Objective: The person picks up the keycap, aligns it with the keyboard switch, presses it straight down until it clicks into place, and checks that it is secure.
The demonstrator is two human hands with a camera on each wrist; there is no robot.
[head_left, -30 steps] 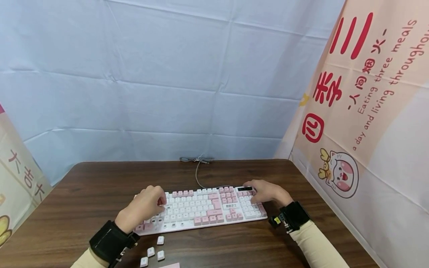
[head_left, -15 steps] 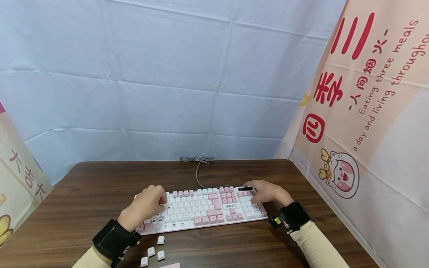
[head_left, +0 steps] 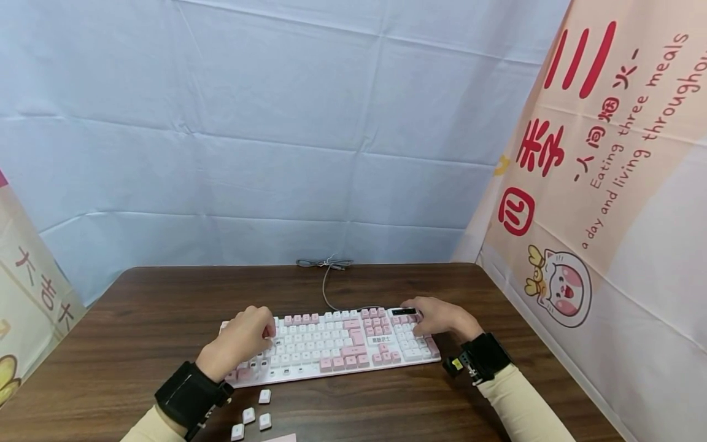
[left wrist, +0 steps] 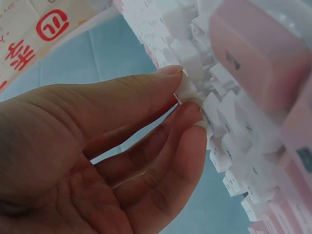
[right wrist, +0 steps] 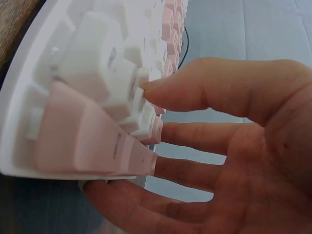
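Note:
A white and pink keyboard (head_left: pixel 381 339) lies on the wooden table, with bare key sockets showing in its left part. Over that left part, my left hand (head_left: pixel 243 334) pinches a small white keycap (left wrist: pixel 185 91) between thumb and fingertips, right against the key rows. Whether the keycap sits on its socket is hidden. At the keyboard's far right corner, my right hand (head_left: pixel 442 316) grips the board. Its thumb (right wrist: pixel 180 87) presses on the white number keys, while the other fingers reach round the edge beside a long pink key (right wrist: pixel 78 134).
Several loose white keycaps (head_left: pixel 265 396) lie on the table (head_left: pixel 359 405) in front of the keyboard's left end. A pink flat piece (head_left: pixel 283 438) is cut off by the bottom edge. Behind the board lies a bundled cable (head_left: pixel 326 263). Cloth hangings (head_left: pixel 276 153) surround the table.
My left wrist has shifted very slightly to the right, its fingertips staying at the same place on the keyboard. The right hand and the loose keycaps have not moved.

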